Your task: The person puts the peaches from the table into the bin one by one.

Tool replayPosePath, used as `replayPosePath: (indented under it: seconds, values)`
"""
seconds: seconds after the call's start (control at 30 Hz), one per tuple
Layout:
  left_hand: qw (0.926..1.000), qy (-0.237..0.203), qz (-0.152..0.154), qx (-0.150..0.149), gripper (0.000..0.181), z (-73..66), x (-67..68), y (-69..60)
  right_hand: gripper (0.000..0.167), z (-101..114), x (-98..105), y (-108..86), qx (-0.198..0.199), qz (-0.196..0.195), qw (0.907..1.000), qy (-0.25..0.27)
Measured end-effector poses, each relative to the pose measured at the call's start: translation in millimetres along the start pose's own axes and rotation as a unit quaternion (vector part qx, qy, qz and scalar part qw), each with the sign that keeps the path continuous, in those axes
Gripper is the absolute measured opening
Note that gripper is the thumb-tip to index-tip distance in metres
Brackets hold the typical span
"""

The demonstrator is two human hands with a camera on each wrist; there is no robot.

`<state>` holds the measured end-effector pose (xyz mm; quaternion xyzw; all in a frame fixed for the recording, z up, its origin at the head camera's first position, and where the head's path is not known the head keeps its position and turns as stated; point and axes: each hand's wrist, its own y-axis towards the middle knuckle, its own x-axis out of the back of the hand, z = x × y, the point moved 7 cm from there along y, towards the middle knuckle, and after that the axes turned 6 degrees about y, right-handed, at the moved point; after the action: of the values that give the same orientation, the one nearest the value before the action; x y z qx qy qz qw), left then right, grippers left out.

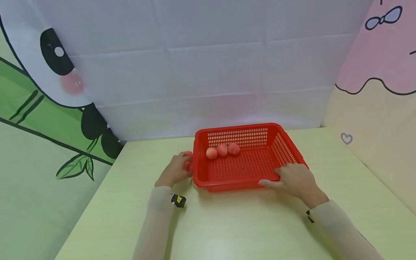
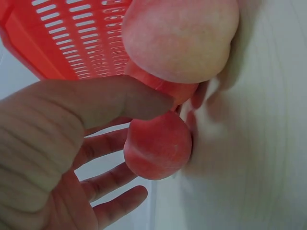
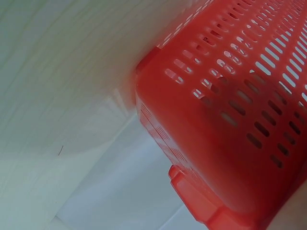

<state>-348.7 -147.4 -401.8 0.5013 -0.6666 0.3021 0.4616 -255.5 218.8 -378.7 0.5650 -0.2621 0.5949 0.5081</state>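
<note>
Against the outer left wall of the red basket [image 1: 242, 184], my left hand [image 1: 177, 169] curls round a red peach [image 2: 158, 146]. In the left wrist view, the thumb of the left hand [image 2: 48, 139] lies across its upper side and the fingers reach behind it. A paler peach [image 2: 184, 36] is close to the thumb, and another, partly covered by the thumb, shows between the two. My right hand [image 1: 297, 180] grips the basket's near right rim, thumb outside and fingers over the edge. Three peaches [image 1: 222, 150] sit in a row inside the basket, at its back left.
The basket stands on a pale wooden table [image 1: 227, 227] near its back edge. Behind it hangs a pale cloth [image 1: 211, 72], with printed cartoon panels at the left and right sides.
</note>
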Motion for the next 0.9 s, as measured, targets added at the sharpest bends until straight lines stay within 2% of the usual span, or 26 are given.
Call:
replayPosePath:
  seconds: [0.2, 0.43, 0.6, 0.77, 0.9]
  values:
    - [0.9999, 0.005, 0.013, 0.010, 0.043, 3.1, -7.5, 1.3, 0.067, -0.3, 0.1, -0.4, 0.001, 0.000, 1.0000, 0.001]
    - [0.9985, -0.022, 0.037, 0.033, 0.044, 7.0, -13.4, -0.7, 0.067, -0.5, -0.5, 0.6, 0.005, -0.001, 1.0000, 0.001]
    - [0.9985, -0.008, 0.048, 0.023, 0.035, 7.5, -17.4, -2.4, 0.068, -0.6, -0.3, 0.9, 0.004, -0.001, 1.0000, 0.004]
    - [0.9992, 0.008, 0.038, 0.009, 0.027, 6.8, -16.6, -2.9, 0.068, -0.8, -0.4, 0.7, 0.005, 0.001, 1.0000, 0.004]
    - [0.9994, -0.001, 0.032, 0.010, 0.023, 8.5, -15.4, -2.1, 0.068, -1.2, -0.7, 0.1, 0.005, 0.001, 1.0000, 0.004]
